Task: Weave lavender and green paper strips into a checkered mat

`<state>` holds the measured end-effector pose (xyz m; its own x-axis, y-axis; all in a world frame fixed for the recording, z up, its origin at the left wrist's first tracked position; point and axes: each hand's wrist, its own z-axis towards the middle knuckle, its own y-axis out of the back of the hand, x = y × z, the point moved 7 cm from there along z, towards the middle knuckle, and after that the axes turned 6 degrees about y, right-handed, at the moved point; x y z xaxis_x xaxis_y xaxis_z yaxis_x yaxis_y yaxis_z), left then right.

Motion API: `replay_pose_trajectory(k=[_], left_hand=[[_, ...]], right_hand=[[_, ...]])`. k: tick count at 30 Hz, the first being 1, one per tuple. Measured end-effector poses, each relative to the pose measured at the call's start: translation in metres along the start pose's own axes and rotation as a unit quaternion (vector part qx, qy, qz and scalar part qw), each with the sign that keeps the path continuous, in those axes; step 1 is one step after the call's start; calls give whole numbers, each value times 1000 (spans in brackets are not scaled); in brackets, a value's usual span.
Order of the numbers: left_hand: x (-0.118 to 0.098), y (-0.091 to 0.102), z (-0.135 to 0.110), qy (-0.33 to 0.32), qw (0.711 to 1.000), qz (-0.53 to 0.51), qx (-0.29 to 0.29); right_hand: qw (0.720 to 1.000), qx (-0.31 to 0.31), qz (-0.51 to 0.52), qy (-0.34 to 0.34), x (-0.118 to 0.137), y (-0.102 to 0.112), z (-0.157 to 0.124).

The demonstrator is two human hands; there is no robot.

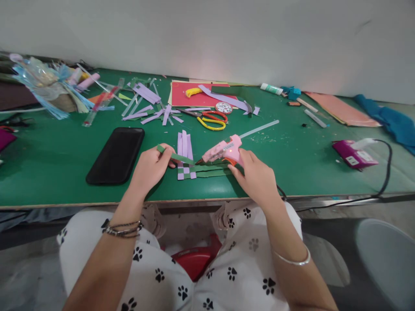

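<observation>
My left hand point(154, 165) pinches a green paper strip point(181, 158) near its left end. The strip slants over a small woven piece point(185, 172) of lilac and green strips, which lies near the table's front edge. Several lilac strips point(184, 144) stick out from the weave away from me, and green strips point(214, 173) run out to its right. A pink glue gun point(223, 150) is in my right hand point(254, 175), fingers wrapped round its handle. Its dark nozzle points left, at or just above the green strip; whether they touch I cannot tell. A clear glue stick point(261, 128) juts from its back.
Left of my left hand lies a black phone point(116, 155). Beyond the weave are scissors point(212, 121), loose paper strips point(151, 97) and red paper point(188, 97). A purple power socket point(353, 155) with a black cable sits at the right.
</observation>
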<state>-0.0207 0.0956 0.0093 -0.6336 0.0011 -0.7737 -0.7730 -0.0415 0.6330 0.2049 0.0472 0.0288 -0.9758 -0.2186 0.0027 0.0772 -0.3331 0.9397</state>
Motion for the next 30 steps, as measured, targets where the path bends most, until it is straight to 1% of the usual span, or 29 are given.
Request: replay_pose_trajectory(k=[4,8,17,24,30], left_hand=[[0,0,0,-1,1000,5,-6],[0,-1,1,-5,1000,-3,2],[0,-2,1,-7,1000,-10,6],[-1,-1,1,9,1000,-10,6],[-1,0,1,12,1000,-11,3]], right_hand=[[1000,-7,-6,-6,-4,2,-2],[1000,-17,-8,-11,-10,3,-4],[999,-13,-17,-35,-24,7,-9],[999,-19,-17,-41,-31,7,-12],[998,-3,-25,-61,-39,6,-15]])
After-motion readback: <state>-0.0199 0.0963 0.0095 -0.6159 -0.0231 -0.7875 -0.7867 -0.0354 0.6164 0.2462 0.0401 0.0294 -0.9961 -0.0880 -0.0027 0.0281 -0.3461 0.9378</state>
